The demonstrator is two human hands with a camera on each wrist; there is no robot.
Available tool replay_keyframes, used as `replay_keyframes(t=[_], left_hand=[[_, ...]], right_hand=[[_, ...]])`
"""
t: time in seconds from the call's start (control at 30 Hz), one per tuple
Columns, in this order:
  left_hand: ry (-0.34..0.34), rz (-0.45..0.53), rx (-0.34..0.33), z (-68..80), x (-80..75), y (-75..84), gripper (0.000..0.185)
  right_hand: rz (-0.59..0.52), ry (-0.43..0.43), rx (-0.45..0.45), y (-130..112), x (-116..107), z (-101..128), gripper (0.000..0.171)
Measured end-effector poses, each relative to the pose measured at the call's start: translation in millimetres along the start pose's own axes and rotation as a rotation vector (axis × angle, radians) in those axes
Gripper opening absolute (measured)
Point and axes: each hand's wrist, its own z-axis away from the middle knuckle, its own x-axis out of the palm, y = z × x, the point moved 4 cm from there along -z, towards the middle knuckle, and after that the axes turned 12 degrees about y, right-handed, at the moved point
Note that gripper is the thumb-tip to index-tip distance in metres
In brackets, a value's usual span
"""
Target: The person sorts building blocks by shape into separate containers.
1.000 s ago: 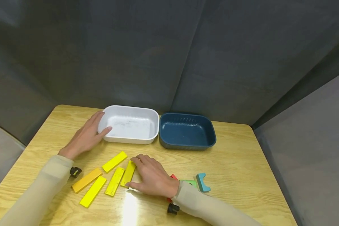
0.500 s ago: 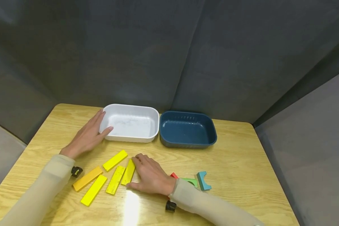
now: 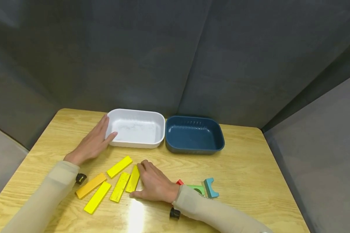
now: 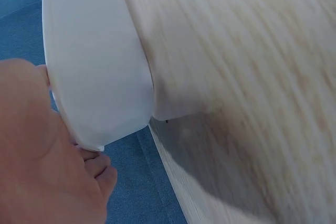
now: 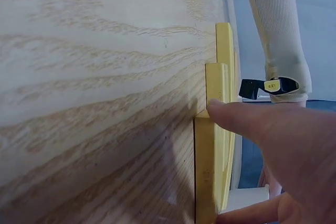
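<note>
little has moved over the last second: the right wrist and its pale sleeve (image 3: 218, 207) have slid slightly leftward, while the blocks and both trays stay put. the right hand (image 3: 155, 185) pinches a yellow block (image 3: 132, 180) lengthwise, thumb at the near end and fingers at the far end; that block lies on a light wooden table (image 3: 245, 168), in front of the white tray (image 3: 137, 131). the left hand (image 3: 91, 142) grasps the left end of this tray, its thumb over the near rim. just left of the pinched block lies a second yellow block (image 3: 120, 187); farther left are a third yellow block (image 3: 119, 167), nearest the tray, an orange block (image 3: 91, 185) and a fourth yellow block (image 3: 97, 197), nearest the person. on the right, a green arch (image 3: 197, 188) sits between a red piece (image 3: 179, 182), mostly hidden by the right arm, and a blue notched block (image 3: 211, 188). just right of the white tray stands a navy tray (image 3: 193, 136). dark grey cloth (image 3: 134, 51) hangs behind the table.
</note>
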Motion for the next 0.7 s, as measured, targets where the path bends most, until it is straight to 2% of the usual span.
replay_keyframes(t=[0.5, 0.7], left_hand=[[-0.006, -0.009, -0.003, 2.9, 6.0, -1.7, 0.091], [-0.004, -0.017, -0.008, 0.9, 3.3, -0.4, 0.09]], right_hand=[[-0.011, 0.004, -0.006, -2.2, 2.5, 0.6, 0.09], [-0.013, 0.008, -0.02, -1.8, 3.1, -1.9, 0.096]])
